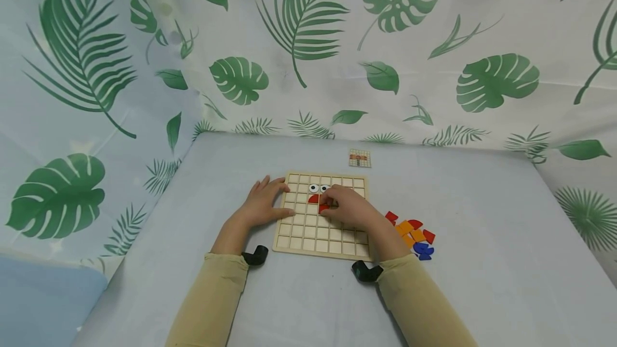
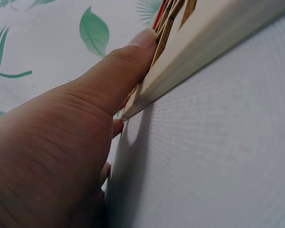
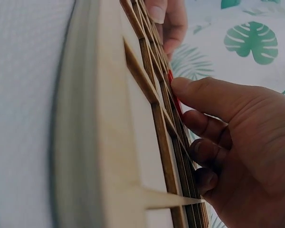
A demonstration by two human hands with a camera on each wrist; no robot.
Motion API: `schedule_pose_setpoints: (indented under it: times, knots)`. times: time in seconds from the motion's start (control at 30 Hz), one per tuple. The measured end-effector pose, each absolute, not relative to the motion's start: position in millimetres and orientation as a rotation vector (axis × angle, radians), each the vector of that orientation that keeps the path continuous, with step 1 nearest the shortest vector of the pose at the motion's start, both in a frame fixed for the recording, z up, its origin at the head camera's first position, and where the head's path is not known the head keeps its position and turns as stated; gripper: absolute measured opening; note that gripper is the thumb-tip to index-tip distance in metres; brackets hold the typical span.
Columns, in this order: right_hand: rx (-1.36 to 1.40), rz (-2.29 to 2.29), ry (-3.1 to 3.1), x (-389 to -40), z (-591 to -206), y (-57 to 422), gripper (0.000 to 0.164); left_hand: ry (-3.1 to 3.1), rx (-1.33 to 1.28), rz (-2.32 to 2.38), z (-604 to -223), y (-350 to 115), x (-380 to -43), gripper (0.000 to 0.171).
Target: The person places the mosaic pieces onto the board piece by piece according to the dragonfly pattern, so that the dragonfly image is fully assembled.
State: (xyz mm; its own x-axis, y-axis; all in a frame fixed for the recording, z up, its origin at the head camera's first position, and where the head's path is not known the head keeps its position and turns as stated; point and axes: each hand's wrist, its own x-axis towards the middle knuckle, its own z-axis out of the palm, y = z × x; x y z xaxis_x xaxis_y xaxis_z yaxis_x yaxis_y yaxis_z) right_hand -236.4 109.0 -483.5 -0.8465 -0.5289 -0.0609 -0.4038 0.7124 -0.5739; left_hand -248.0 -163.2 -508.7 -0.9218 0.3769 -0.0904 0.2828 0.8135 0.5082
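A wooden grid board (image 1: pixel 322 254) lies on the table below both hands. My left hand (image 1: pixel 260 203) rests at its left side, thumb lying over the rim and fingers spread along the edge. With thumb and curled fingers, my right hand (image 1: pixel 348 206) pinches a red piece (image 1: pixel 323 209) at the board's surface; in the right wrist view the thumb tip is at the red piece (image 3: pixel 176 97). Just up and left of it, a red quarter-round piece (image 1: pixel 313 198) sits in the grid. Above are two round eye pieces (image 1: pixel 314 188), the right one partly covered by the hand.
Right of the board lies a loose pile of red, orange (image 1: pixel 404 227) and blue pieces (image 1: pixel 423 249), partly behind the right forearm. A small pattern card (image 1: pixel 360 158) lies beyond the board. Leaf-printed cloth (image 1: pixel 308 95) hangs behind the table.
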Motion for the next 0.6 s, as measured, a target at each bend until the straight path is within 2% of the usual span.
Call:
schedule_pose_setpoints:
  times: [0.37,0.6]
  knots:
    - [-0.733,-0.803,2.721,-236.1,-484.9,107.6,0.010,2.820,0.522,0.750,-511.8,-163.9,-249.9,0.059]
    - [-0.697,-0.823,2.728,-235.3,-469.9,120.5,0.012,2.829,0.521,0.739,-512.4,-163.3,-249.7,0.060]
